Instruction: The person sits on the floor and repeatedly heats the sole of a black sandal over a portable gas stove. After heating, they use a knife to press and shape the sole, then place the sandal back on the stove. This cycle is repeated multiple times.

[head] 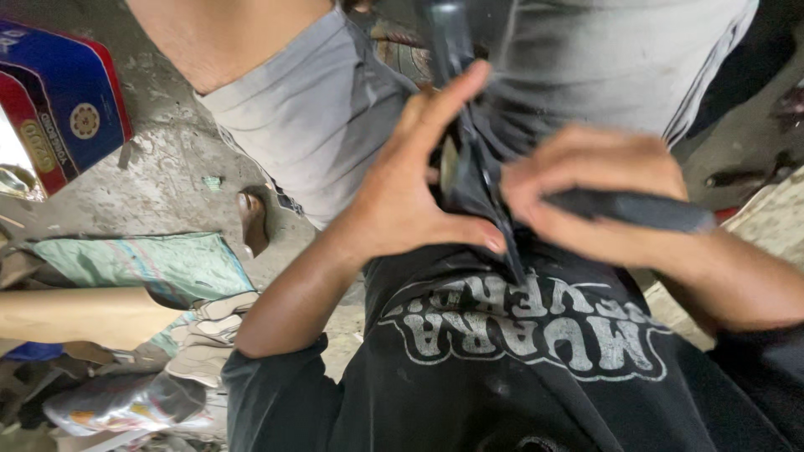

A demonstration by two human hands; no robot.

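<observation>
dusty concrete floor behind; left hand spread open against a dark strip running top to bottom, right hand clenched on its black handle.

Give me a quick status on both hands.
Left hand open, pressing dark strap. Right hand closed on black handle. Grey shorts close behind.

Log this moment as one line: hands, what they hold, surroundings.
left hand: pressing dark strap | right hand: gripping black handle | grey shorts behind | blue-red box on floor
</observation>
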